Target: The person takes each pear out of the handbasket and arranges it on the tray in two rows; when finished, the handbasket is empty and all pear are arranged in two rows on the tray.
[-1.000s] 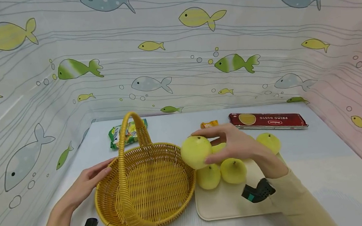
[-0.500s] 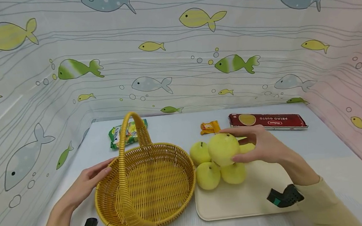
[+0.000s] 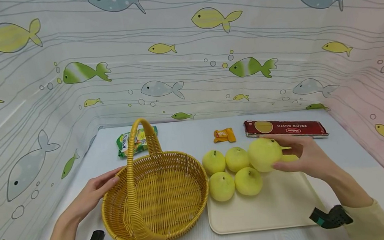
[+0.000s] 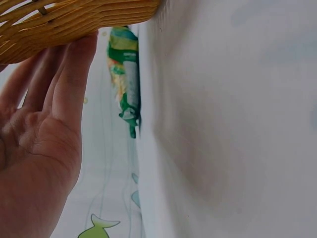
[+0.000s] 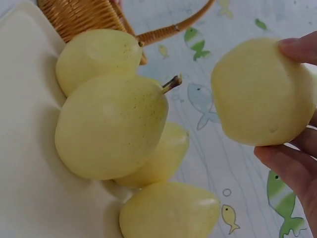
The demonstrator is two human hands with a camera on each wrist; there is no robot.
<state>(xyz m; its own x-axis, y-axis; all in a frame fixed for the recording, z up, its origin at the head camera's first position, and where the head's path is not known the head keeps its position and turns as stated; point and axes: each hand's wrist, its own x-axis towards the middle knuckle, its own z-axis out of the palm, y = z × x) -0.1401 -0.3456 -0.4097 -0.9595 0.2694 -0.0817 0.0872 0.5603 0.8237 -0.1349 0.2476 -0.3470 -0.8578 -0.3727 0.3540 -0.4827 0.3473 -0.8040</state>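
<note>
My right hand pinches a pale yellow pear between thumb and fingers, held up over the back of the cream tray. In the right wrist view that pear is apart from the others. Several more pears lie grouped on the tray's left part, and another pear is partly hidden behind my right hand. My left hand rests against the left rim of a yellow wicker basket. In the left wrist view its straight fingers touch the basket's outer wall.
The basket's tall handle arches over its left part. Behind stand a green snack packet, a small orange wrapped packet and a long red biscuit packet. A fish-patterned curtain surrounds the table.
My right hand has carried the pear rightward from near the basket's right rim, across the grouped pears, which show more fully now. My left hand stays at the basket.
</note>
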